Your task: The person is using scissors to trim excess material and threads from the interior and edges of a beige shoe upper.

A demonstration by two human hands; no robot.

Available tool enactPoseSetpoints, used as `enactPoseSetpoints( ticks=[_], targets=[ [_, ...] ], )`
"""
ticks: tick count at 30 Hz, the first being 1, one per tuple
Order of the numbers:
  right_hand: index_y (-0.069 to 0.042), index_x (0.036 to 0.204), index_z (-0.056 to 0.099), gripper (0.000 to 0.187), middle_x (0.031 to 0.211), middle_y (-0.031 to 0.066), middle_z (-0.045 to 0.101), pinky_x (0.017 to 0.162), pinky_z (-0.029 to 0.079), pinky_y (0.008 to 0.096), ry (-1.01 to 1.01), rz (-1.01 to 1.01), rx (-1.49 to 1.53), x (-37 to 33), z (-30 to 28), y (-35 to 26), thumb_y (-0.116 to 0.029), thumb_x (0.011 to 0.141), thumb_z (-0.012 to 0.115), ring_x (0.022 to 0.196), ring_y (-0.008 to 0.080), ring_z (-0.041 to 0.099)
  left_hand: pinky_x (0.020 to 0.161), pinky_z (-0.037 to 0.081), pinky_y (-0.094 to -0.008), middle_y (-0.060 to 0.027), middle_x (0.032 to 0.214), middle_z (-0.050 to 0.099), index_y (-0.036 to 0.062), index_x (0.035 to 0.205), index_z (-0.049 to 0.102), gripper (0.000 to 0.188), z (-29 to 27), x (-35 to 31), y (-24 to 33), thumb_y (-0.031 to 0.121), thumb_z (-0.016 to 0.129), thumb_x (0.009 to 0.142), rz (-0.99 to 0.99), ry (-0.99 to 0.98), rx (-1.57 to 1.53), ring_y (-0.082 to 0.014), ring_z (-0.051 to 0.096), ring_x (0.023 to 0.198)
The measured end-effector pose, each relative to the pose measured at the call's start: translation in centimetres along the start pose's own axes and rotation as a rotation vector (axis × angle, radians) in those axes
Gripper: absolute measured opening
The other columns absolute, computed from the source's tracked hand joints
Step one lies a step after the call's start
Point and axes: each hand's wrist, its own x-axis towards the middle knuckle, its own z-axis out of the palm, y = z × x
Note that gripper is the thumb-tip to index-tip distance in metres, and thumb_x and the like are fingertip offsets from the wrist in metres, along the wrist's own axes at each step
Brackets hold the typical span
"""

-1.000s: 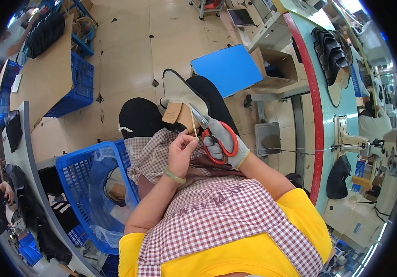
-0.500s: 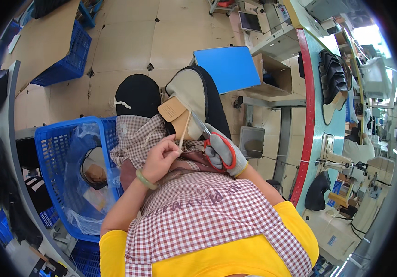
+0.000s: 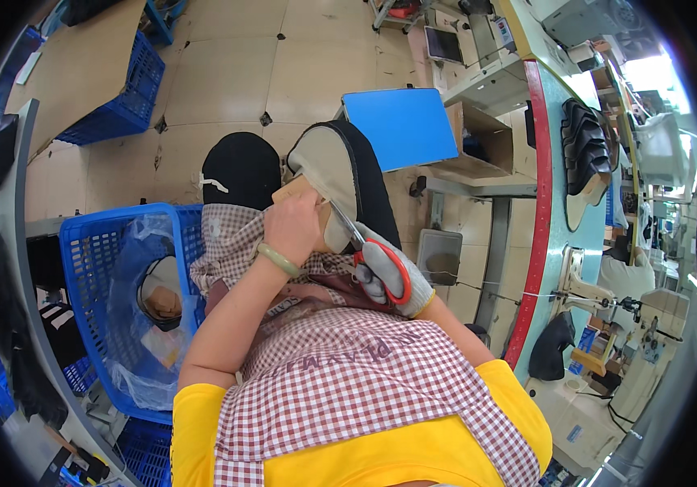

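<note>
A cream-lined shoe piece [image 3: 318,154] with a black edge lies over my lap, a tan patch [image 3: 289,191] on its lining. My bare left hand [image 3: 292,223], a pale green bangle at its wrist, is closed over the patch and covers most of it. What its fingertips hold is hidden. In a grey-and-white glove, my right hand [image 3: 393,272] grips scissors [image 3: 403,272] with red handles. Their blades point up and left over the lining, the tips close beside my left fingers. A white strip [image 3: 215,184] rests on the black cloth at my left knee.
A blue plastic basket [image 3: 70,252] with a clear bag and another shoe piece [image 3: 163,280] stands at my left. Ahead is a blue board [image 3: 401,126]. At the right, a red-edged workbench [image 3: 540,235] carries stacked black pieces [image 3: 584,138] and a machine [image 3: 580,280].
My left hand has moved up from pinching a pale cord below the patch to closing over the patch. The right hand and scissors have shifted only slightly.
</note>
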Motion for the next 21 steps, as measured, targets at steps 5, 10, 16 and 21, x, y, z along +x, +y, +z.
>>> enactPoseSetpoints(
  ticks=[5,10,16,21],
  targets=[
    [-0.017,0.147,0.027,0.061,0.074,-0.0004,0.050,0.042,0.034,0.0198,-0.001,0.010,-0.022,0.4,-0.8,-0.5,-0.036,0.094,0.050,0.049,0.0050,0.039,0.064,0.048,-0.0409,-0.0177,0.081,0.060,0.0002,0.077,0.059,0.006,0.8,0.7,-0.6,0.006,0.062,0.077,0.210,0.166,-0.082,-0.0363,0.059,0.071],
    [-0.015,0.147,0.027,0.063,0.074,-0.0004,0.051,0.043,0.031,0.0185,-0.003,-0.018,-0.127,0.9,-1.3,-1.2,-0.039,0.094,0.052,0.050,0.0045,0.039,0.070,0.048,-0.0391,-0.0187,0.087,0.058,-0.0033,0.080,0.061,0.007,1.6,-0.4,-0.2,0.003,0.058,0.078,-0.205,0.038,-0.479,-0.0334,0.059,0.079],
    [-0.017,0.146,0.029,0.061,0.072,-0.0011,0.050,0.042,0.033,0.0184,-0.086,0.026,-0.041,1.6,-3.2,-1.7,-0.040,0.095,0.050,0.048,0.0043,0.039,0.066,0.048,-0.0280,-0.0116,0.098,0.063,-0.0052,0.083,0.061,0.008,2.5,-1.0,-0.3,0.002,0.063,0.080,-0.243,0.085,-0.623,-0.0165,0.060,0.074],
    [-0.017,0.145,0.031,0.059,0.072,-0.0010,0.051,0.042,0.032,0.0177,-0.177,0.178,0.202,2.9,-4.5,-2.3,-0.042,0.095,0.048,0.047,0.0039,0.037,0.068,0.049,-0.0304,-0.0155,0.099,0.061,-0.0051,0.082,0.060,0.008,2.5,-0.9,0.1,0.003,0.062,0.080,-0.221,0.110,-0.639,-0.0226,0.061,0.077]
  ],
)
